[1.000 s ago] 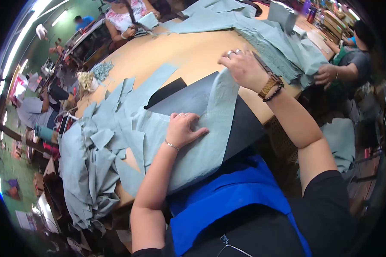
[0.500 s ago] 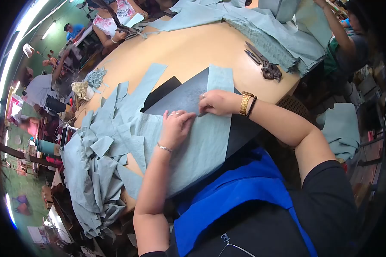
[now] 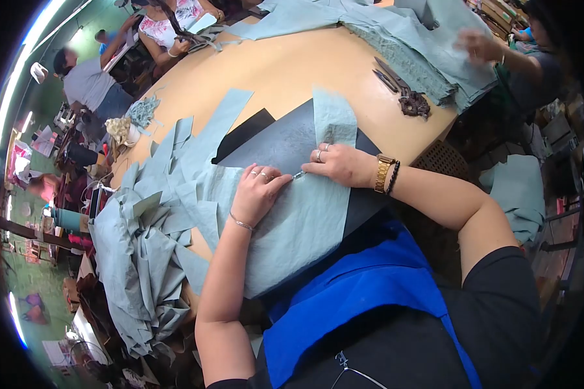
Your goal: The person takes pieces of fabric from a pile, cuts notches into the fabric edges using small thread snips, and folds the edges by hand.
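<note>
A pale grey-green cloth piece lies over a dark board at the table edge in front of me. My left hand is closed, its thumb and fingers pinching the cloth's upper edge. Close beside it, my right hand pinches the same edge, fingertips almost meeting the left ones. A small dark, shiny bit shows between the fingertips, too small to name. Above my right hand, a strip of the cloth stands up past the edge, slightly blurred.
Cut cloth pieces heap at the left and hang off the table. Dark-handled scissors lie at the right. Stacked cloth covers the back right, near a co-worker's hand. Another person's hand is at the far left.
My right hand has shifted slightly right and down, and its fingers have turned along the cloth's edge. The upper strip has curled a little. The right-hand co-worker's arm has come down onto the stack.
</note>
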